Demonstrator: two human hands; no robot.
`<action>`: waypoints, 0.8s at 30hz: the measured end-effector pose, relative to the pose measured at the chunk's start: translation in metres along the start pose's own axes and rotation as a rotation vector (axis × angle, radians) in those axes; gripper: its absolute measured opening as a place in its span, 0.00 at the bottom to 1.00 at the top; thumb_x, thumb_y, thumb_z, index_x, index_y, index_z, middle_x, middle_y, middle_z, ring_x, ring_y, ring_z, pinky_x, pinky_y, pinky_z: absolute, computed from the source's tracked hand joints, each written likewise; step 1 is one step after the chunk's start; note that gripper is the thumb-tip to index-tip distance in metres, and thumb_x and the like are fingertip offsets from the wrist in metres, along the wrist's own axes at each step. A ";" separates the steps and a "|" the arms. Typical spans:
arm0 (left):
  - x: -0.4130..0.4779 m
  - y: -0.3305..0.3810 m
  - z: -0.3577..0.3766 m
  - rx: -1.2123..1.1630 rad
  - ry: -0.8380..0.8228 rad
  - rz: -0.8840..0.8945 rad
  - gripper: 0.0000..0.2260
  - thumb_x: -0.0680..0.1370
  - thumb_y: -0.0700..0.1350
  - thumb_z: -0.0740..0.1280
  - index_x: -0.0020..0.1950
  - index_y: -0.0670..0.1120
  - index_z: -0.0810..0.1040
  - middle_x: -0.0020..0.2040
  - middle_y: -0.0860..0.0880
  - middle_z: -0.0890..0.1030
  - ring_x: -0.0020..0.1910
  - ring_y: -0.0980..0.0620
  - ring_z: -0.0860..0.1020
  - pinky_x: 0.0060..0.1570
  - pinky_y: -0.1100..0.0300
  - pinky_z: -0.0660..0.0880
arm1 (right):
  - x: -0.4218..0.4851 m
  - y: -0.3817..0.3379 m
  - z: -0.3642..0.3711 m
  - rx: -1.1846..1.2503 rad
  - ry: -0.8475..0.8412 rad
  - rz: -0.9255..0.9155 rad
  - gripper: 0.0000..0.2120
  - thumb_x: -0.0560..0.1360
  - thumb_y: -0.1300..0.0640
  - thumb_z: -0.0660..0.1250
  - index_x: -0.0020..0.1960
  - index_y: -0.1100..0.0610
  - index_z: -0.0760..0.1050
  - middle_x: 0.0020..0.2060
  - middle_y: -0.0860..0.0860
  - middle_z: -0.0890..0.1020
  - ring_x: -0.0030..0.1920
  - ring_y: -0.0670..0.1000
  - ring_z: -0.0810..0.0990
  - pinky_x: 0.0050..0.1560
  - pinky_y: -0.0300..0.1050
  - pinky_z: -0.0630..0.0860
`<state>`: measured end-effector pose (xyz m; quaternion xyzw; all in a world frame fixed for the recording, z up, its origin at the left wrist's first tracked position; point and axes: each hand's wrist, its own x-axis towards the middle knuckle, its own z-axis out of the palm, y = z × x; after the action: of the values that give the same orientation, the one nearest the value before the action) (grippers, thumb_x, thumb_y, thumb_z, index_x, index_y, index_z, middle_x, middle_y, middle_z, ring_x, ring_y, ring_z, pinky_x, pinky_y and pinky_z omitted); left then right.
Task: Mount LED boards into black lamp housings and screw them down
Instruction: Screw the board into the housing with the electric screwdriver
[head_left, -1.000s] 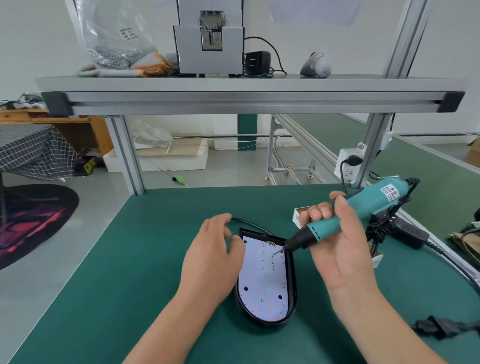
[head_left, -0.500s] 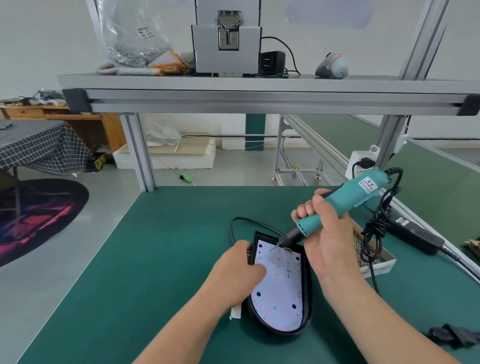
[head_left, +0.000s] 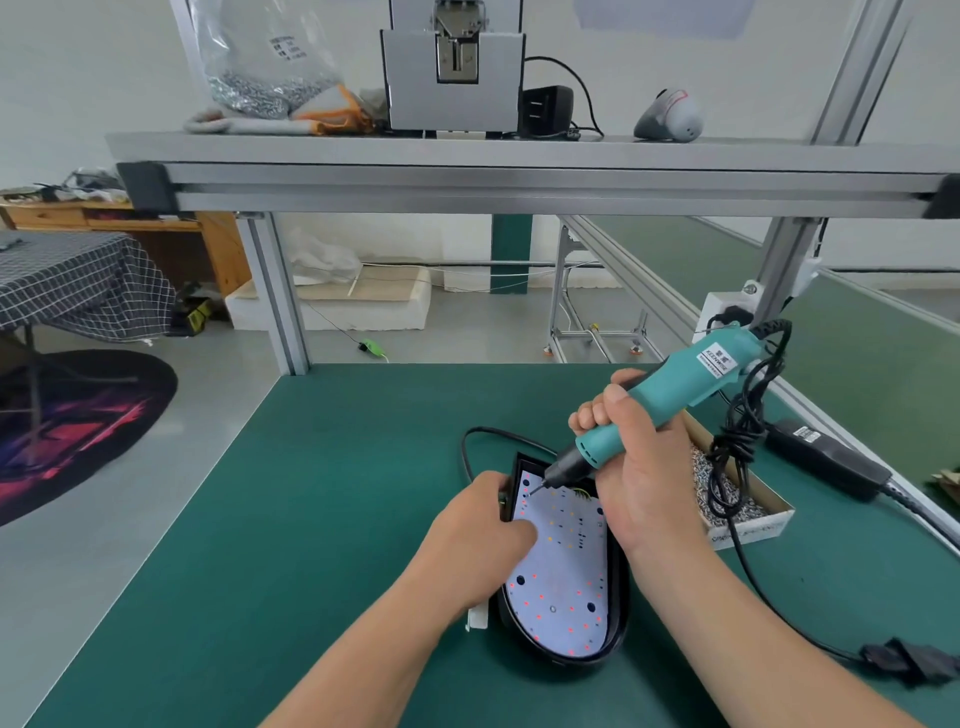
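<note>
A black lamp housing lies on the green mat with a white LED board seated inside it. My left hand grips the housing's left edge, fingers resting over the board's left side. My right hand grips a teal electric screwdriver, tilted down to the left. Its bit tip touches the board near the upper left corner. A black cable loops out from the housing's top.
A cardboard tray of screws sits right of the housing. The screwdriver's coiled cord and black power adapter lie further right. An aluminium shelf spans overhead. The mat's left edge drops to the floor.
The screwdriver tip has come down from above the board onto its upper left corner. My left hand moved from hovering to gripping the housing's left edge.
</note>
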<state>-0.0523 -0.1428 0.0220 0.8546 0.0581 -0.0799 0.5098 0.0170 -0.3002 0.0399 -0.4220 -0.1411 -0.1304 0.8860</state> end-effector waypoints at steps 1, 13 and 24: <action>0.000 0.000 0.000 0.001 0.002 0.005 0.15 0.71 0.49 0.65 0.58 0.57 0.76 0.48 0.48 0.86 0.50 0.41 0.84 0.53 0.42 0.81 | 0.000 0.000 0.001 -0.003 -0.004 -0.001 0.10 0.79 0.63 0.67 0.58 0.57 0.71 0.37 0.53 0.71 0.38 0.54 0.72 0.52 0.52 0.75; 0.006 -0.007 0.003 -0.007 0.010 0.044 0.13 0.74 0.47 0.65 0.58 0.56 0.76 0.47 0.47 0.85 0.42 0.48 0.80 0.44 0.52 0.76 | -0.001 0.001 0.000 -0.085 -0.061 -0.046 0.08 0.79 0.64 0.68 0.55 0.55 0.75 0.37 0.53 0.74 0.41 0.56 0.74 0.54 0.53 0.75; 0.010 -0.011 0.004 0.002 0.019 0.072 0.11 0.74 0.46 0.65 0.56 0.53 0.77 0.41 0.49 0.81 0.38 0.48 0.75 0.40 0.54 0.71 | -0.005 0.003 0.000 -0.195 -0.174 -0.027 0.11 0.77 0.56 0.74 0.58 0.52 0.77 0.40 0.53 0.76 0.42 0.55 0.76 0.54 0.57 0.73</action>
<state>-0.0444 -0.1407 0.0089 0.8572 0.0322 -0.0535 0.5111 0.0139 -0.2979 0.0358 -0.5140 -0.2096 -0.1181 0.8233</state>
